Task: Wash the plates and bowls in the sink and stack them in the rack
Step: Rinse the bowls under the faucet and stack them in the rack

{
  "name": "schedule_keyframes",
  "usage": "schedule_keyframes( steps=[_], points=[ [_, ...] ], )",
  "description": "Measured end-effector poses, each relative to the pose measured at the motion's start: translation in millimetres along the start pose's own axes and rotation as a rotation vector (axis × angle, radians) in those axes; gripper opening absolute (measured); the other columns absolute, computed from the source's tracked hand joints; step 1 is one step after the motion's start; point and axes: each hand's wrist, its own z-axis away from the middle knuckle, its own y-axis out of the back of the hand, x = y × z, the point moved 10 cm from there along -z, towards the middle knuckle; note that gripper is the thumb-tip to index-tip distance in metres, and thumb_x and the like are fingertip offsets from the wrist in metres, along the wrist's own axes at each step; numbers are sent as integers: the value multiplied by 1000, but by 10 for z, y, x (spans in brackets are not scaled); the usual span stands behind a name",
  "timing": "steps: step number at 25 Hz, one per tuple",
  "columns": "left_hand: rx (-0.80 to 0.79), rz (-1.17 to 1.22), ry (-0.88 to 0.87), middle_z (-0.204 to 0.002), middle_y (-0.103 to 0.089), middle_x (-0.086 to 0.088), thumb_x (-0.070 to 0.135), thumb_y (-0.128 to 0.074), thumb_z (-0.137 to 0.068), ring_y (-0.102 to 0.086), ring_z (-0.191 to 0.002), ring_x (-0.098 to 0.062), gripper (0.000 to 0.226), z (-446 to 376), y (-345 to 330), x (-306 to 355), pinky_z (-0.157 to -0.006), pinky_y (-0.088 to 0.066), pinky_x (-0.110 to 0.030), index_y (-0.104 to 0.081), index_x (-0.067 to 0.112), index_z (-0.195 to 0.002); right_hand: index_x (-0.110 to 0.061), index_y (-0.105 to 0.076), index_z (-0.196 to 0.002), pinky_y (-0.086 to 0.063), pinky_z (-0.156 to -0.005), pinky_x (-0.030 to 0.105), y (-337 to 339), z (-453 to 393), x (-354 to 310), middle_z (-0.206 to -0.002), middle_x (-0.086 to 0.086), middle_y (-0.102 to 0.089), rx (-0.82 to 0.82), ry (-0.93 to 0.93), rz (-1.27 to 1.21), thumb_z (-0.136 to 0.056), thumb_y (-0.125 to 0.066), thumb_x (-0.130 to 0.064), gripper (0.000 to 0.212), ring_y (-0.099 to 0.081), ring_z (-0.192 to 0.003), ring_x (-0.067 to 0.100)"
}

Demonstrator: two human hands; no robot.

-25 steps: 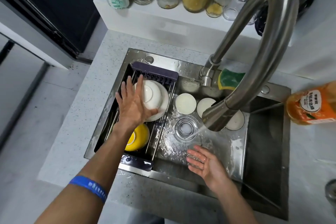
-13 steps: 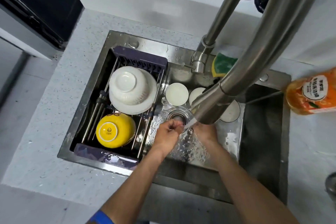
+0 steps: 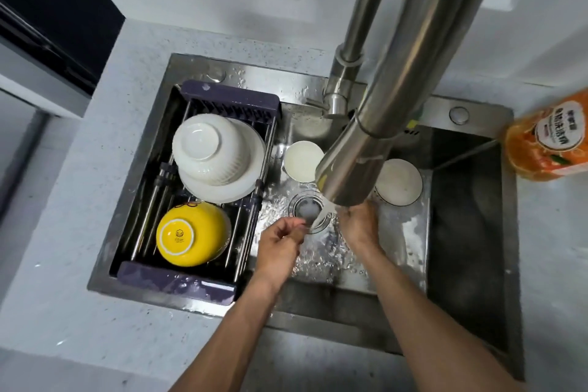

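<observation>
**Plates and bowls: some racked, two dishes in the basin, hands under the tap**

Speckled pale bench (image 3: 79,312) surrounds a steel sink (image 3: 471,264), the largest thing in view. A curved steel tap (image 3: 397,79) arches over it close to the camera, its spout over the drain (image 3: 305,208), with water running and splashing across the basin floor.

On the sink's left side sits a dark rack (image 3: 203,280) with metal rods. In it a white ribbed bowl (image 3: 206,149) rests upside down on a white plate (image 3: 254,175), and nearer the person a yellow bowl (image 3: 191,234) lies upside down, just beside the plate.

On the basin floor beyond the drain lie two white dishes: a small one (image 3: 300,161) to the left of the spout, and a rimmed one (image 3: 401,181) to its right, partly hidden by the spout.

At the right edge an orange bottle (image 3: 550,140) stands on the bench.

The left hand (image 3: 280,240) is in the stream, fingers loosely curled, holding nothing that shows. The right hand (image 3: 359,226) is just under the spout, its fingers hidden, so its grip cannot be told.
</observation>
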Motion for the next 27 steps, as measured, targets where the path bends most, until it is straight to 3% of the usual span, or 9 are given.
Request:
schedule_keyframes(
  steps=[2,6,9,11,16,18,21,23,27],
  points=[
    [34,45,29,-82,-72,7,7,-63,-94,-60,-80,-16,17,61,43,1,-76,-49,-31,-70,20,-86,-6,-72,-108,-52,-69,26,-162,352,112,-92,7,-70,-74,-185,-360,-93,-65,-10,17,-64,-88,24],
    [114,11,-8,-103,-69,1,5,-62,-93,-64,-86,-9,20,152,196,33,-72,-52,-13,-66,19,-106,-11,-61,-102,-57,-73,39,-466,1078,15,-91,12,-72,-196,-639,-1038,-96,-61,-9,7,-68,-87,34],
    [90,-22,-29,-129,-61,-3,12,-62,-93,-61,-115,-20,38,196,192,101,-101,-50,-37,-59,25,-129,-11,-63,-105,-56,-75,42,-487,1290,-281,-85,11,-76,-265,-729,-1238,-97,-59,-12,9,-69,-86,32],
    [36,-5,-41,-129,-61,-2,13,-60,-96,-60,-116,-19,44,226,103,211,-103,-49,-38,-52,24,-138,-9,-64,-110,-56,-77,44,-336,1322,-325,-91,13,-76,-260,-710,-1244,-97,-60,-14,15,-70,-86,31],
    [-40,238,89,-116,-68,-2,27,-53,-100,-66,-104,-17,31,236,-57,281,-83,-54,-27,-56,16,-129,-20,-69,-104,-54,-85,44,94,1260,-470,-95,7,-75,-130,-375,-865,-95,-64,-11,14,-68,-83,23],
    [-63,299,162,-117,-69,-8,35,-49,-100,-65,-103,-23,33,249,-110,276,-81,-55,-34,-58,15,-124,-25,-73,-100,-53,-82,37,320,1241,-643,-97,-1,-76,-44,14,-398,-94,-64,-15,14,-68,-85,18],
    [-94,311,221,-105,-74,-5,47,-45,-99,-66,-93,-20,38,280,-175,329,-74,-52,-31,-68,20,-112,-21,-73,-107,-51,-81,34,428,1482,-951,-102,-2,-74,95,502,282,-86,-68,-10,24,-62,-90,26],
    [-94,345,256,-95,-75,1,51,-44,-99,-65,-88,-18,41,302,-161,321,-72,-49,-29,-70,21,-108,-18,-72,-105,-53,-83,36,461,1552,-1054,-100,-3,-73,134,564,434,-74,-72,-1,35,-59,-88,25],
    [-112,320,192,-109,-74,-3,45,-45,-100,-65,-95,-18,37,314,-102,381,-80,-50,-32,-70,21,-114,-19,-68,-99,-54,-80,37,505,1652,-1093,-90,-4,-68,178,610,598,-70,-74,0,35,-58,-84,28]
  ],
)
